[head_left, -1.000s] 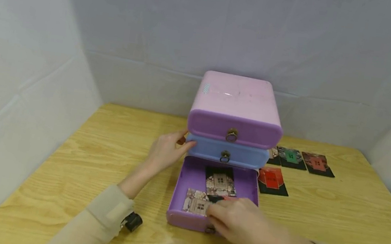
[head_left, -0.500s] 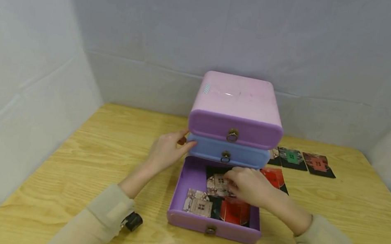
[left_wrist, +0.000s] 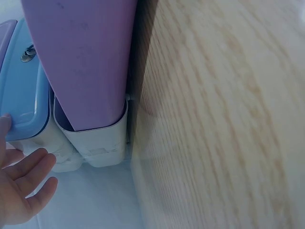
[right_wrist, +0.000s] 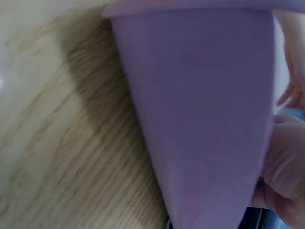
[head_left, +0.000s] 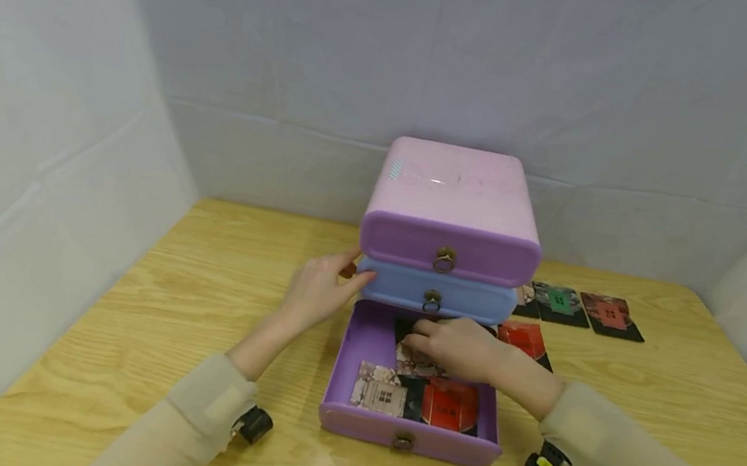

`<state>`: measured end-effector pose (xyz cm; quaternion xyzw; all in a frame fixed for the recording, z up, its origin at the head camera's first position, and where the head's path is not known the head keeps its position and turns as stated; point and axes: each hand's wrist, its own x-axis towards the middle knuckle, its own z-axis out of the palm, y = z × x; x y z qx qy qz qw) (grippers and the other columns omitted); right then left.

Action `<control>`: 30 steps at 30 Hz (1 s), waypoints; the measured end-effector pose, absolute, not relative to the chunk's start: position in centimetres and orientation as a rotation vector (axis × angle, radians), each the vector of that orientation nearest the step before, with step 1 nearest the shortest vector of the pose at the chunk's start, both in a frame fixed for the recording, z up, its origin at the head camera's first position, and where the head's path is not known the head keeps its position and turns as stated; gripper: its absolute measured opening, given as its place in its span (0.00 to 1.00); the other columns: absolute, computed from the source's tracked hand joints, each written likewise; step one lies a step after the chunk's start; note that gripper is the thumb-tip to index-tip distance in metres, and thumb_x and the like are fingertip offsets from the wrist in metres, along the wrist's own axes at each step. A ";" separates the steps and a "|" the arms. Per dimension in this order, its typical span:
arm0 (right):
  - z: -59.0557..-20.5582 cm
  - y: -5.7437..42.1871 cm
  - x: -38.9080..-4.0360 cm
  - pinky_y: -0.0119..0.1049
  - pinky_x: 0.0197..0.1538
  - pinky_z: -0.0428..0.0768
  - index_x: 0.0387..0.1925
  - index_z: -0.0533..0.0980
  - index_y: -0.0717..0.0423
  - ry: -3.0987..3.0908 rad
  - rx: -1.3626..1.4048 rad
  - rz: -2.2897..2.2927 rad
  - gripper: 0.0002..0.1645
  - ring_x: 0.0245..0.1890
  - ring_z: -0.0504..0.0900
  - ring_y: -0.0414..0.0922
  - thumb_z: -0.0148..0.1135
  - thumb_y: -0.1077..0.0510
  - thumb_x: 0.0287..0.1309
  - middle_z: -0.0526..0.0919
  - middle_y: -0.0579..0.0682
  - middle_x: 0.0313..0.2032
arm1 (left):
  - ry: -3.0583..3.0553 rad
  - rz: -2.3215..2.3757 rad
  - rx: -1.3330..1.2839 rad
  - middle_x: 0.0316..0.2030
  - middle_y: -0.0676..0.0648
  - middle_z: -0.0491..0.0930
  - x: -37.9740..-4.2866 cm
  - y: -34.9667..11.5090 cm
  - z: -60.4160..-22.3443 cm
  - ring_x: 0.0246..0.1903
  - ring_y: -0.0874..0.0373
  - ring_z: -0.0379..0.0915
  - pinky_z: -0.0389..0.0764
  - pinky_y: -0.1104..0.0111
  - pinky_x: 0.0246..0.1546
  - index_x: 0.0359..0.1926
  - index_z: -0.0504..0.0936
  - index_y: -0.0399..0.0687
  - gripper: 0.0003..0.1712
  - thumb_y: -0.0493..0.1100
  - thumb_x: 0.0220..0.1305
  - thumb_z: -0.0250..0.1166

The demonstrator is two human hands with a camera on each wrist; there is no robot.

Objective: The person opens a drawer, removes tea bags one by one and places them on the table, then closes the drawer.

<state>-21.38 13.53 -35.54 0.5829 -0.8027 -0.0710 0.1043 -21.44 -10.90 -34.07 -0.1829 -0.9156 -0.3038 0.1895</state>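
A three-drawer unit (head_left: 459, 185) has its bottom purple drawer (head_left: 405, 435) pulled out. My left hand (head_left: 318, 289) rests at the left end of the blue middle drawer (head_left: 402, 285). Its thumb touches the front, and the other fingers lie loosely spread beside the casing in the left wrist view. My right hand (head_left: 457, 348) reaches into the bottom drawer, fingers bent down over a beige-and-black square packet (head_left: 415, 368) at the back. I cannot tell whether they pinch it. A beige packet (head_left: 379, 397) and a red packet (head_left: 449, 407) lie along the drawer's front.
Several similar packets lie on the wooden table (head_left: 214, 242) to the unit's right, among them a green one (head_left: 559, 300), a coral one (head_left: 611, 314) and a red one (head_left: 522, 338). White cloth (head_left: 298, 55) hangs behind and at the sides.
My right hand has moved from the red packet at the drawer's front to the beige packet at the back, then slightly left. The left hand has stayed in place.
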 end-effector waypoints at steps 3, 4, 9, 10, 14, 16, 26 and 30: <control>-35.9 13.2 -21.4 0.30 0.19 0.73 0.46 0.77 0.46 -2.304 1.716 -0.321 0.20 0.22 0.75 0.40 0.68 0.49 0.50 0.76 0.47 0.38 | -2.583 -0.870 -0.512 0.29 0.45 0.82 -21.4 -10.9 -34.0 0.30 0.52 0.79 0.77 0.63 0.28 0.58 0.74 0.46 0.26 0.51 0.62 0.62; -36.0 13.1 -21.4 0.29 0.18 0.72 0.47 0.76 0.45 -2.289 1.710 -0.354 0.22 0.21 0.75 0.40 0.68 0.46 0.50 0.76 0.48 0.39 | -2.586 -0.873 -0.510 0.29 0.45 0.82 -21.4 -10.9 -34.0 0.30 0.52 0.79 0.76 0.63 0.28 0.58 0.75 0.46 0.26 0.51 0.62 0.62; -36.5 12.7 -21.4 0.30 0.16 0.70 0.54 0.72 0.39 -2.280 1.651 -0.533 0.26 0.26 0.76 0.42 0.63 0.41 0.54 0.73 0.50 0.48 | -2.590 -0.871 -0.506 0.29 0.45 0.82 -21.4 -10.9 -34.1 0.31 0.52 0.79 0.77 0.63 0.27 0.58 0.75 0.45 0.26 0.51 0.62 0.62; -36.5 12.6 -21.4 0.31 0.16 0.70 0.55 0.72 0.39 -2.284 1.641 -0.564 0.27 0.26 0.76 0.43 0.62 0.40 0.54 0.73 0.51 0.49 | -2.589 -0.870 -0.507 0.29 0.45 0.82 -21.4 -10.9 -34.1 0.30 0.52 0.79 0.77 0.63 0.27 0.58 0.75 0.45 0.26 0.51 0.62 0.62; -36.7 12.4 -21.4 0.31 0.17 0.71 0.51 0.71 0.42 -2.324 1.617 -0.581 0.24 0.27 0.76 0.43 0.62 0.41 0.54 0.72 0.51 0.50 | -2.582 -0.862 -0.511 0.29 0.45 0.82 -21.4 -10.9 -34.1 0.30 0.52 0.79 0.77 0.63 0.28 0.58 0.75 0.45 0.26 0.51 0.61 0.62; -36.7 12.4 -21.5 0.31 0.17 0.72 0.46 0.72 0.44 -2.323 1.611 -0.543 0.21 0.26 0.76 0.43 0.63 0.41 0.54 0.72 0.51 0.48 | -2.584 -0.859 -0.509 0.29 0.44 0.82 -21.4 -10.9 -34.1 0.30 0.52 0.79 0.77 0.63 0.28 0.58 0.75 0.45 0.26 0.52 0.61 0.62; -36.9 13.0 -21.8 0.33 0.20 0.73 0.36 0.73 0.49 -2.156 1.651 -0.430 0.20 0.28 0.77 0.43 0.64 0.41 0.50 0.76 0.46 0.44 | -2.588 -0.878 -0.491 0.30 0.43 0.82 -21.3 -10.9 -34.0 0.31 0.51 0.80 0.77 0.61 0.29 0.58 0.74 0.43 0.27 0.51 0.62 0.62; -36.9 12.9 -21.8 0.34 0.20 0.73 0.31 0.71 0.49 -2.185 1.702 -0.382 0.19 0.25 0.76 0.42 0.68 0.44 0.43 0.76 0.42 0.32 | -2.595 -0.867 -0.491 0.30 0.43 0.82 -21.3 -10.8 -34.1 0.31 0.51 0.80 0.78 0.61 0.30 0.59 0.74 0.44 0.27 0.52 0.61 0.62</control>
